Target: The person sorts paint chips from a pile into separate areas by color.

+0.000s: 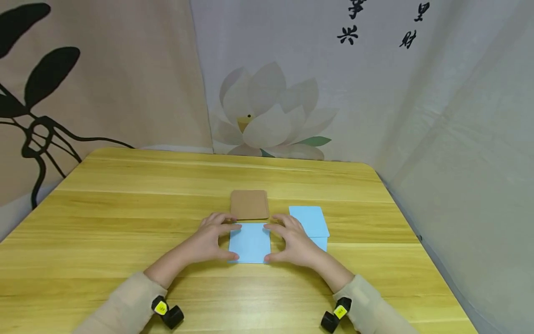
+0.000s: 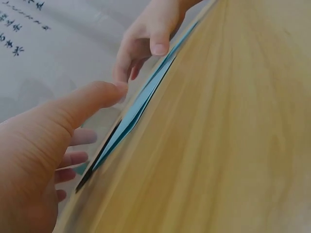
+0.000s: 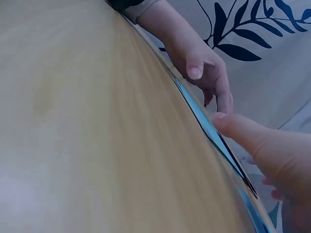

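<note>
A light-blue square sheet [image 1: 250,243] lies flat on the wooden table in front of the person, between both hands. At its left side, the left hand [image 1: 214,237] arches with thumb and index finger spread, their tips at the near and far corners. Mirroring it, the right hand [image 1: 294,241] has thumb and index fingertips at the right corners. In the left wrist view the blue sheet [image 2: 141,104] shows edge-on, seemingly with more than one layer, the left thumb [image 2: 99,97] over it. The right wrist view shows the right thumb [image 3: 243,131] near the sheet [image 3: 206,124].
A brown square with rounded corners [image 1: 249,204] lies just beyond the blue sheet. Right of it, another blue piece [image 1: 309,220] overlaps a further blue piece [image 1: 320,243], partly hidden by the right hand. A printed curtain [image 1: 271,102] hangs behind the wooden table [image 1: 125,222].
</note>
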`<state>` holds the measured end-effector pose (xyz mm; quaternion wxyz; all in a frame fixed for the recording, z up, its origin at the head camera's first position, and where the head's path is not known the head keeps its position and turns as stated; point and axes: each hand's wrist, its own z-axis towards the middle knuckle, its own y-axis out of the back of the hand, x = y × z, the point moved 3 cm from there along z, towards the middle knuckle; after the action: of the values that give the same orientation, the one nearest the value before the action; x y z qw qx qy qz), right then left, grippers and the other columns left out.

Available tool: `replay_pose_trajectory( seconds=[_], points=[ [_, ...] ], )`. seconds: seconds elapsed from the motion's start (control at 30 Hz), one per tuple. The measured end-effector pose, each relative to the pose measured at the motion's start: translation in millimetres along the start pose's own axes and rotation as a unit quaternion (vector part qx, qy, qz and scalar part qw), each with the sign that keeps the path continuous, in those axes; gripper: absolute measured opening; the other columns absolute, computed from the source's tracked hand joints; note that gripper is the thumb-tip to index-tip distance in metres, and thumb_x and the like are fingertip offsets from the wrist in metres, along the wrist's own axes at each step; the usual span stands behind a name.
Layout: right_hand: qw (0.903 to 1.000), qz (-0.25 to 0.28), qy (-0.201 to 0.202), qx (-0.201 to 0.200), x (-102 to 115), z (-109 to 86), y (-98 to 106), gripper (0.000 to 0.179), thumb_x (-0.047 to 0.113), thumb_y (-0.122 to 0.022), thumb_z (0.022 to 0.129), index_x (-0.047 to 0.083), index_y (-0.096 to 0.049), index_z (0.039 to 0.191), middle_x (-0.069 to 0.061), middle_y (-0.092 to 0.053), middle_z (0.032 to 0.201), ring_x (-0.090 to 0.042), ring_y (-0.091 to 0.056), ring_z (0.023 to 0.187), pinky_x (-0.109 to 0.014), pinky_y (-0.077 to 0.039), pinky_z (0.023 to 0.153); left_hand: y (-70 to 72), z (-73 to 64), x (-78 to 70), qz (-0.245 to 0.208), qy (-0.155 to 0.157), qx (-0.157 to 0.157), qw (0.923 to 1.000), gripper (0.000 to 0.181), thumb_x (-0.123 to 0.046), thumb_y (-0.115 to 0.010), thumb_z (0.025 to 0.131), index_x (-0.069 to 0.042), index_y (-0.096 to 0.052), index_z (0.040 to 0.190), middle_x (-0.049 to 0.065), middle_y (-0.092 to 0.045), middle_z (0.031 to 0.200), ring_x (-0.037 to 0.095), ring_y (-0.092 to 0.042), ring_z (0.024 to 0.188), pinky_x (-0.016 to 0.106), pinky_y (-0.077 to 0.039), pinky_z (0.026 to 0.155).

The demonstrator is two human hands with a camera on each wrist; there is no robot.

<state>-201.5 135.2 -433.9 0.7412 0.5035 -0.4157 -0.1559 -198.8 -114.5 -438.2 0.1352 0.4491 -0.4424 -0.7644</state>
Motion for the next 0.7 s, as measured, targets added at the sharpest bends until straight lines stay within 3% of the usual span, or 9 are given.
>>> replay_pose_trajectory(
  seconds=[0.7],
  points=[
    [0.9987,-0.019,-0.026,-0.04,-53,-27.1,30,0.075,0.053,-0.079,0.072,0.017,-0.058,0.133,-0.011,-0.034,0.148,-0.034,-0.02,0.137,-0.059,-0.008,0.106,-25.8,36.9,-26.6,0.019,-0.005,-0.013,0.9997,0.077,-0.05,-0.081,0.069,-0.01,-0.059,0.132,0.01,-0.042,0.141,0.031,-0.03,0.13,0.057,-0.02,0.101]
  ],
)
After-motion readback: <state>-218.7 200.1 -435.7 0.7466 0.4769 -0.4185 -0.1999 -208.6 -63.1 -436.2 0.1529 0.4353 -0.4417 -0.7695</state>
